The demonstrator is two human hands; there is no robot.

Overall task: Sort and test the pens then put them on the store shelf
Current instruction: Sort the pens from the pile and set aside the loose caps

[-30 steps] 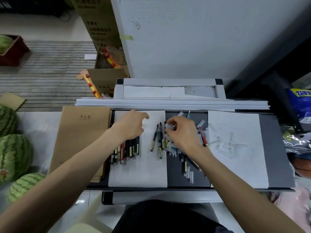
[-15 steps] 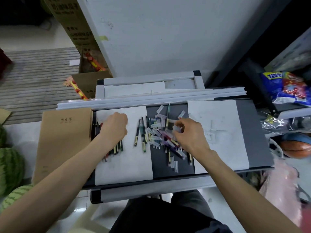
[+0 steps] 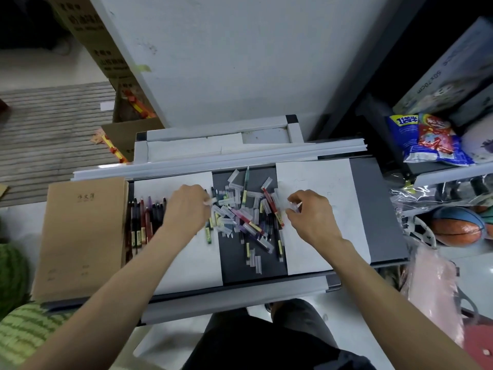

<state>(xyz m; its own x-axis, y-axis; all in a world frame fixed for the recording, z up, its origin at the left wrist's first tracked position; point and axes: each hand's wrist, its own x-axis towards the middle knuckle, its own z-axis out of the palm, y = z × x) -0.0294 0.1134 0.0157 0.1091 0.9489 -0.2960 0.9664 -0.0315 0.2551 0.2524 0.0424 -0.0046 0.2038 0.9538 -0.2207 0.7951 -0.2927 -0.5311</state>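
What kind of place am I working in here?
Probably a small general shop or its stockroom: striped green watermelons on the floor, a blue-and-red snack bag on a grey metal shelf, and an orange-and-blue basketball below.

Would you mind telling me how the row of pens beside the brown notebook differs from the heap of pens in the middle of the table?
The row of pens lies parallel, side by side, on the left paper sheet; the heap of pens is jumbled and crossing, mostly on the dark tabletop. The heap is mixed with loose clear caps; none show among the row. Both have yellow labels on their barrels.
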